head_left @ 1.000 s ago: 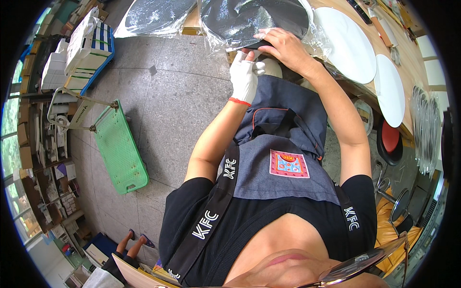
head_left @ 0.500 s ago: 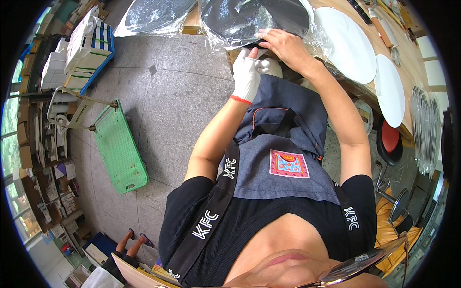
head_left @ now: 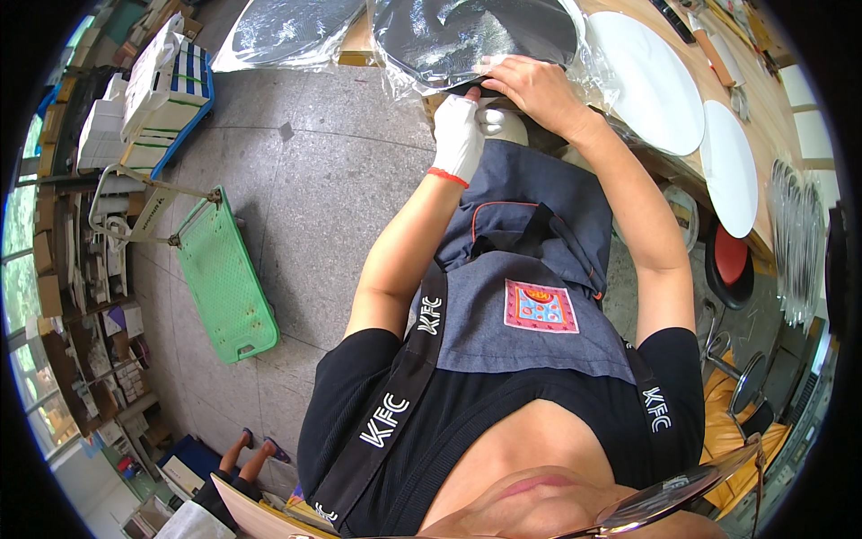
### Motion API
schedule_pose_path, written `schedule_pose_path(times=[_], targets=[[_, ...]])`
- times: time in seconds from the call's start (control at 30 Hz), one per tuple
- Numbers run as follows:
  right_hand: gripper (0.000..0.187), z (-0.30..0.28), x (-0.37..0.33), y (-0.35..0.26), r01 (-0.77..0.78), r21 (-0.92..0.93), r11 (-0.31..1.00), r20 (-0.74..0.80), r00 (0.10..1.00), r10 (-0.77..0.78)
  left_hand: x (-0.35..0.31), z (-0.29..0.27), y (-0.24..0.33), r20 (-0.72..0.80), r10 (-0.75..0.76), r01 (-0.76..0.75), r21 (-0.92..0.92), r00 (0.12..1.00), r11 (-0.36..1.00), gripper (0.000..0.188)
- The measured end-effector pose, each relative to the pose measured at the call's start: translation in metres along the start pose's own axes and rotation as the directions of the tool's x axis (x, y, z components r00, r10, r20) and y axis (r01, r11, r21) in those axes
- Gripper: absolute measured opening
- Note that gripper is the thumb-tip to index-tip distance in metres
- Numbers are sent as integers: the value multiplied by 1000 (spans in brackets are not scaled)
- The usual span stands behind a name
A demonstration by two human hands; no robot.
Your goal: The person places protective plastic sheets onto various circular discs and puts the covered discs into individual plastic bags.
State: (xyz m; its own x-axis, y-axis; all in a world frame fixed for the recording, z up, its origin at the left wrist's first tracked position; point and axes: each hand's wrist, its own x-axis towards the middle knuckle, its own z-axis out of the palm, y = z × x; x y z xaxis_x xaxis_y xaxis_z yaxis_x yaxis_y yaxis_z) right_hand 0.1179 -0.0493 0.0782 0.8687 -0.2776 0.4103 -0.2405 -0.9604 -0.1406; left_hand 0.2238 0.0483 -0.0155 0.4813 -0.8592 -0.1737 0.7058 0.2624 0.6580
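A large dark round panel [head_left: 449, 40] in crinkled clear plastic lies at the table's front edge, its near rim toward me. My left hand [head_left: 460, 135] wears a white knit glove with a red cuff. Its bare thumb presses at the near rim, and the other fingers are curled in beneath. My right hand [head_left: 537, 90] is bare. Its fingers lie together over the same rim, just right of the left thumb, and its own thumb tucks under the edge. The palm sides of both hands are hidden.
White oval sheets [head_left: 642, 85] lie on the wooden table to the right, near a bundle of thin metal rings [head_left: 796, 242]. Another plastic-covered dark panel [head_left: 292, 31] is at the far left. A green trolley [head_left: 229, 274] stands on the floor at left; a person's legs [head_left: 241, 463] show behind.
My left hand has shifted slightly up and left along the rim, its thumb now closer to the panel. My right hand stays nearly in place.
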Motion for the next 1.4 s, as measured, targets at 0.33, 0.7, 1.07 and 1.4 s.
schedule_pose_path(times=[0.33, 0.7, 1.07, 1.4], targets=[[28, -4, 2, -1, -71, 58, 996, 79, 995, 67, 4, -8, -9, 95, 100, -94, -58, 990, 994, 24], [28, -4, 3, 0, -94, 75, 993, 113, 990, 86, 2, -8, -9, 117, 110, -101, -77, 987, 992, 26], [28, -6, 4, -2, -108, 85, 991, 112, 989, 98, 3, -13, -11, 126, 104, -96, -65, 987, 993, 26], [29, -3, 2, 2, -73, 64, 995, 56, 996, 69, -9, -6, 4, 174, -6, 4, 14, 985, 1000, 27]])
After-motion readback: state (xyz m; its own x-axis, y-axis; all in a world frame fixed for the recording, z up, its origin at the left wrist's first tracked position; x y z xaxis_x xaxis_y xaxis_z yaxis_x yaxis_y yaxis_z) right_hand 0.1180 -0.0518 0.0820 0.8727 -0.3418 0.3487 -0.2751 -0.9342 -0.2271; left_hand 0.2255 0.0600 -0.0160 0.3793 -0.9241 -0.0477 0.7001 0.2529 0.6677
